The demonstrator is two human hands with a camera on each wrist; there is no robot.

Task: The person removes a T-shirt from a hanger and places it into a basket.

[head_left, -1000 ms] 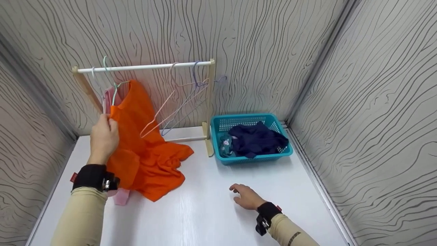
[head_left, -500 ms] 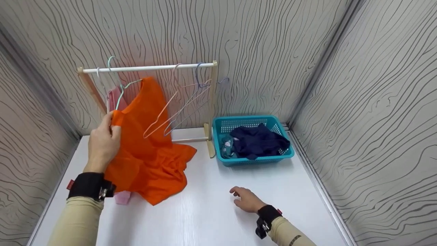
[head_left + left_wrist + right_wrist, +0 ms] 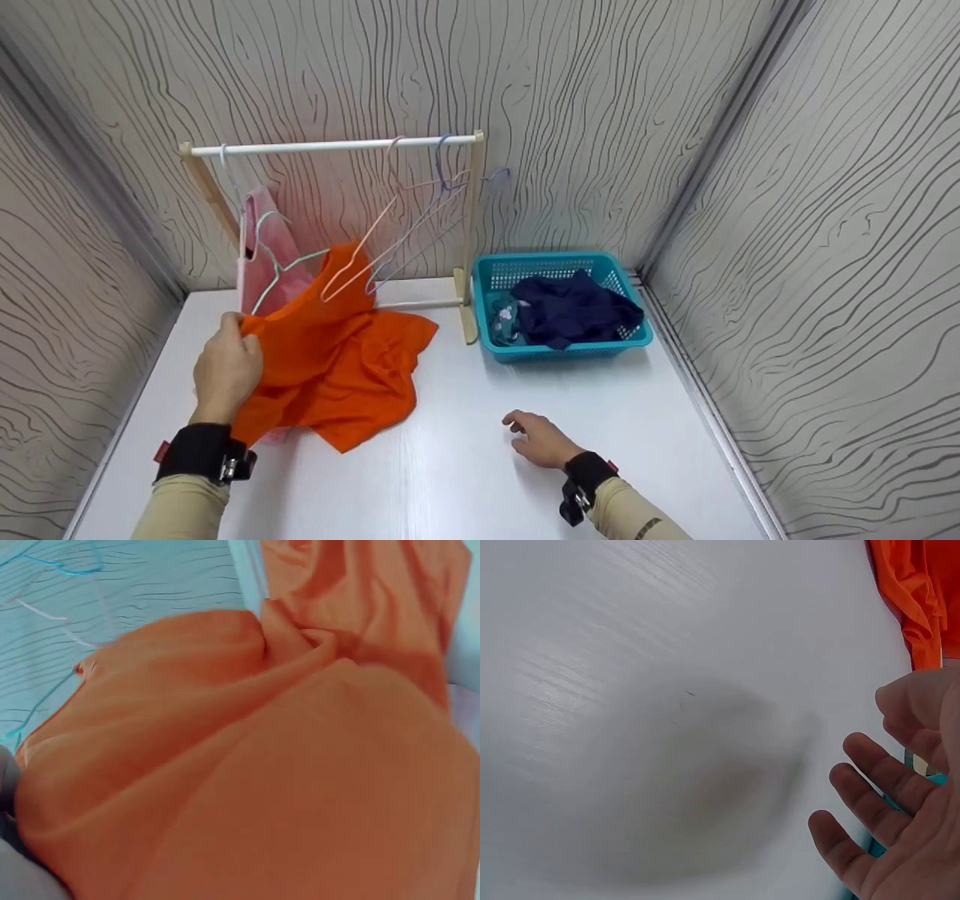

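Observation:
In the head view, my left hand (image 3: 227, 367) grips the shoulder of an orange garment (image 3: 352, 367) together with the mint-green hanger (image 3: 301, 259) inside it. The hanger's hook is off the rail and below it. The garment's lower part lies crumpled on the white table. Orange cloth (image 3: 247, 757) fills most of the left wrist view, where only a bit of the hand shows at the left edge. My right hand (image 3: 546, 441) hovers over the table with loosely bent fingers and holds nothing. Behind the orange garment, a pink garment (image 3: 262, 225) hangs from a white hanger.
A clothes rack with a white rail (image 3: 322, 147) stands at the back left. A pink hanger (image 3: 375, 223) and a purple hanger (image 3: 440, 169) hang at its right end. Right of it, a teal basket (image 3: 566, 350) holds a navy garment (image 3: 574, 311) and a green patterned cloth (image 3: 504, 321).
The mint-green hanger's hook has dropped from rail height to below the rail. My left hand has moved down with the orange garment, exposing more of the pink one. My right hand has barely moved.

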